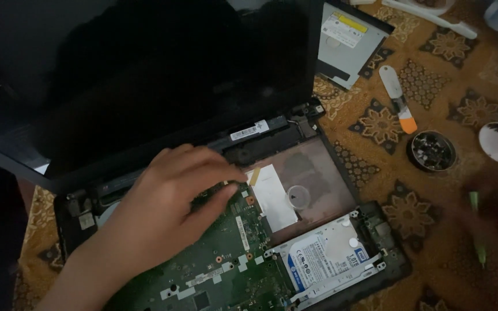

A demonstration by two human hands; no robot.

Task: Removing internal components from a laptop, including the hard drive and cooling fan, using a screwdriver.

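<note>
- Left hand (165, 201) rests on the green motherboard (214, 265) of an opened laptop, fingers loosely curled, thumb and fingertips closing near the board's upper right corner beside a strip of tape; whether anything is pinched there cannot be told.
- Motherboard lies directly under and below the hand, its long axis running from lower left up toward the hinge (304, 112).
- Hard drive (327, 259) sits just right of the motherboard in its bay.
- Bare chassis floor with a white sheet (275, 196) lies right of the motherboard, above the drive.
- Right hand (494, 207), blurred, is well right of the motherboard and seems to grip a green tool (476, 230); the left hand is plainly nearer.
- Optical drive (350, 40), a small dish of screws (432, 151) and a white-and-orange tool (397, 99) lie on the patterned cloth (376, 167), well right of the motherboard.
</note>
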